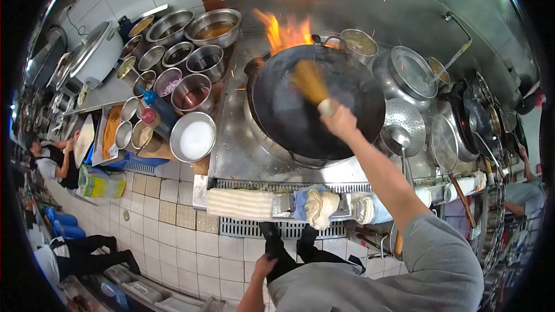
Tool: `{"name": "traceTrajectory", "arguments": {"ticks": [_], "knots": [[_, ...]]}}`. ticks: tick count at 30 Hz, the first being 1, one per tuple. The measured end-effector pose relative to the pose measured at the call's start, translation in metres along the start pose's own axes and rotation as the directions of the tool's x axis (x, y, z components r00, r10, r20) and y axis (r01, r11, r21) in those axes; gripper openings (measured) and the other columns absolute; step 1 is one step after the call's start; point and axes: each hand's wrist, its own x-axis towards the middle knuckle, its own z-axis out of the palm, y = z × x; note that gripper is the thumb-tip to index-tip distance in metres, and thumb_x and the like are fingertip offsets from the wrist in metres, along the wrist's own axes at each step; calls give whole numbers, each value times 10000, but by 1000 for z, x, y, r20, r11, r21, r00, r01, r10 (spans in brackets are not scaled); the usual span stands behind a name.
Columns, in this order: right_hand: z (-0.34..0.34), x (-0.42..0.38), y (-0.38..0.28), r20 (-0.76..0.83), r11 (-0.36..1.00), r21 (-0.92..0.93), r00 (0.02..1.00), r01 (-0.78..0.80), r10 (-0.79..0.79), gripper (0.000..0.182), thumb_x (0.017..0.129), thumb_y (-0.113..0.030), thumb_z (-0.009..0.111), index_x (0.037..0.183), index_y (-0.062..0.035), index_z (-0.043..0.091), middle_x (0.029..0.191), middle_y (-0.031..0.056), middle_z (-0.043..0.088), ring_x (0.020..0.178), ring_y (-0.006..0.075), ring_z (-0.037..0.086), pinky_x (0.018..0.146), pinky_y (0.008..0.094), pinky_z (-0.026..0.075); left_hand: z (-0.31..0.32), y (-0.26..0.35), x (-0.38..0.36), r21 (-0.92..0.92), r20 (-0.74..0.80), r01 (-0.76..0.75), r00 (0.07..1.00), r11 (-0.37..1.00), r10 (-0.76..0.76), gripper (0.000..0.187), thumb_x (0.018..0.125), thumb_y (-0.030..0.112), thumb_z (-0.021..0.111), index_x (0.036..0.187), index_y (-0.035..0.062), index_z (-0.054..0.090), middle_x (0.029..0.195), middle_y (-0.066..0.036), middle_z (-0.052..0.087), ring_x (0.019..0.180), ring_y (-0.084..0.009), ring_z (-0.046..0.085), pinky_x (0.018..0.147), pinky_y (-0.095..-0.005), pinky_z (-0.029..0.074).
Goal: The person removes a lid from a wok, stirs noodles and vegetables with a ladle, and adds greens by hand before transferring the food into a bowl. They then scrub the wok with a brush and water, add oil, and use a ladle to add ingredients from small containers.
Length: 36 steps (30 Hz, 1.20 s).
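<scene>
Your right hand (340,121) clenches a bamboo brush (310,82), bristles motion-blurred inside the wok (289,115). Flames (286,32) hide its far rim. Your left hand (263,267) hangs low, its grip unclear.

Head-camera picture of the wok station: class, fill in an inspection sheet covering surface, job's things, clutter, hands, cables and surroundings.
Surface: steel stove top, wet-looking, sparks flying.
Job's things: black wok on the burner, flames at its far rim; bamboo brush inside it.
Clutter: metal bowls of ingredients to the left; strainers and ladles to the right; folded cloths on the front ledge.
Hands: right hand grips the brush; left hand hangs low, holding nothing.
Cables: nothing seen.
Surroundings: tiled floor; other people at both sides.
</scene>
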Motion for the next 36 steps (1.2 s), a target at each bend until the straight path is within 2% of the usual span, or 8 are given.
{"name": "traceTrajectory", "arguments": {"ticks": [4,6,10,16,21,25,27,36], "knots": [[-93,-67,-16,366,968,117,897,220,-248,600,665,-356,717,1214,-170,562,976,198,645,890,341,633,822,406,490,25,86,37,152,196,-319,937,935,288,536,742,399,642,1131,39,560,1018,-205,613,958,-369,582,830,-430,466],[-108,-22,69,665,972,224,741,-75,-96,599,619,-351,780,1156,-146,612,964,100,674,876,224,643,803,347,495,51,117,52,89,231,-439,882,894,410,540,741,394,643,1136,38,552,1036,-213,604,968,-375,577,834,-441,464],[-191,-11,88,-231,909,-381,969,-171,85,482,756,-236,622,1209,-84,559,781,167,665,736,282,663,671,417,513,72,195,55,306,364,-627,772,716,521,544,767,330,620,1170,-19,512,1098,-235,578,1040,-357,550,867,-405,452],[-205,-74,62,259,875,-217,890,432,-375,599,699,-370,701,1258,-238,531,905,190,656,825,321,645,768,397,504,127,239,81,436,528,-702,706,563,471,793,808,384,569,1407,37,183,1418,-184,313,1309,-296,317,1048,-464,273],[-214,-11,104,-34,786,-584,974,-201,223,553,758,-347,658,1262,-162,524,975,203,644,872,323,637,737,386,508,135,242,77,491,467,-669,743,558,480,823,806,402,572,1431,71,150,1462,-165,226,1345,-305,237,1095,-473,154],[-215,-46,188,-445,954,166,882,249,-153,597,806,-357,633,1273,-19,477,871,145,642,665,184,635,507,318,487,137,238,68,510,459,-678,735,530,499,838,807,410,576,1441,91,129,1480,-141,186,1355,-318,207,1080,-520,167],[-194,-118,149,-289,796,605,932,1,219,586,828,-338,620,1275,6,461,859,95,613,595,105,572,430,238,435,138,239,70,470,472,-678,734,564,489,833,809,403,579,1441,95,133,1470,-140,210,1338,-327,245,1060,-538,204],[-85,-267,117,314,267,800,755,-537,576,533,829,-245,627,1281,-14,463,824,61,616,500,100,524,345,226,368,136,250,78,512,572,-652,745,559,344,864,803,389,588,1456,166,69,1496,-117,156,1362,-314,190,1050,-540,216]]}}
